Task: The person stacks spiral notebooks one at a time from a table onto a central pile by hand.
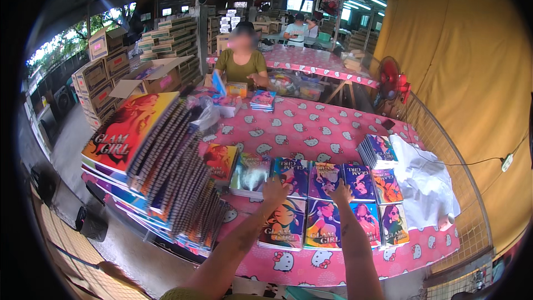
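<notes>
Two rows of spiral notebooks with illustrated covers lie in front of me. My left hand [275, 189] reaches over the near row, fingers stretched out at the near left edge of a purple-blue notebook [292, 171]. Beside it on the left is a shiny grey-green notebook stack [251, 175]. My right hand [341, 192] touches the near edge of another purple notebook [323, 176], fingers apart. Beneath my forearms sit an orange-haired portrait notebook [283, 222] and a yellow-purple one [322, 219]. Neither hand lifts anything.
A tall pile of spiral notebooks [133, 133] leans at the left. A small notebook stack [378, 151] and white sheeting [422, 180] lie right on the pink tablecloth [300, 125]. Across the table a person [242, 64] handles a blue notebook. Cartons [102, 78] and a red fan [391, 78] stand around.
</notes>
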A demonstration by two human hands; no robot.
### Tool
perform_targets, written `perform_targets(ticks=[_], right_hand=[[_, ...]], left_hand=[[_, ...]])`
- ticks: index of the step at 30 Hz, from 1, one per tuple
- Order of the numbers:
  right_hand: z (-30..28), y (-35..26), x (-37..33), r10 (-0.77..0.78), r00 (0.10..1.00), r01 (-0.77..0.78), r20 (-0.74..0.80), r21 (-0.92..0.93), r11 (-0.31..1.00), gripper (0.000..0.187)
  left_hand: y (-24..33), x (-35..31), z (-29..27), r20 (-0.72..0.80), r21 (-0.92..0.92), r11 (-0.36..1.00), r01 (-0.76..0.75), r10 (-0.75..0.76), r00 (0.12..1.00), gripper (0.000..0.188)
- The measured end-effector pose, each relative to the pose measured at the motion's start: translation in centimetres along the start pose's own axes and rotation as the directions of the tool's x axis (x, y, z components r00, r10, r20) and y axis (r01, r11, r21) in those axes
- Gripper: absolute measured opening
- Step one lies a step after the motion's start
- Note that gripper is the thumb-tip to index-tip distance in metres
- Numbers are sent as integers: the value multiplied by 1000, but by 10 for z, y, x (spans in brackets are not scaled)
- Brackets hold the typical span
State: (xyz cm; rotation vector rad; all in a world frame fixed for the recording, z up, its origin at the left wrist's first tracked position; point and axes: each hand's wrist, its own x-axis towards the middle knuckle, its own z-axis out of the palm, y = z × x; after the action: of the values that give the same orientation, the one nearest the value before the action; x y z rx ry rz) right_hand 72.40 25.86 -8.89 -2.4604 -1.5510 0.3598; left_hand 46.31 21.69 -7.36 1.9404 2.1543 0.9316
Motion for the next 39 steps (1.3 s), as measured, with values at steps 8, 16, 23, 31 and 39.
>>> perform_targets(ticks=[8, 16, 23, 31, 39], right_hand=[[-14, 41, 39, -337, 939, -122, 63, 980, -157, 67], [-216, -38, -99, -320, 849, 123, -420, 747, -654, 80], [-303, -191, -246, -533, 557, 185, -637, 721, -668, 70], [-256, -333, -289, -969, 152, 875, -194, 483, 41, 76], [-260, -333, -322, -965, 244, 863, -100, 475, 169, 69]], left_hand=[[-75, 68, 16, 221, -108, 973, 202, -175, 959, 63], [52, -16, -108, -178, -535, 796, -284, 222, 959, 42], [-12, -171, -286, -183, -398, 724, -564, 540, 822, 36], [-96, -199, -492, -649, -233, 542, -807, 532, 544, 13], [-93, -72, -670, -463, -205, 713, -671, 533, 708, 35]])
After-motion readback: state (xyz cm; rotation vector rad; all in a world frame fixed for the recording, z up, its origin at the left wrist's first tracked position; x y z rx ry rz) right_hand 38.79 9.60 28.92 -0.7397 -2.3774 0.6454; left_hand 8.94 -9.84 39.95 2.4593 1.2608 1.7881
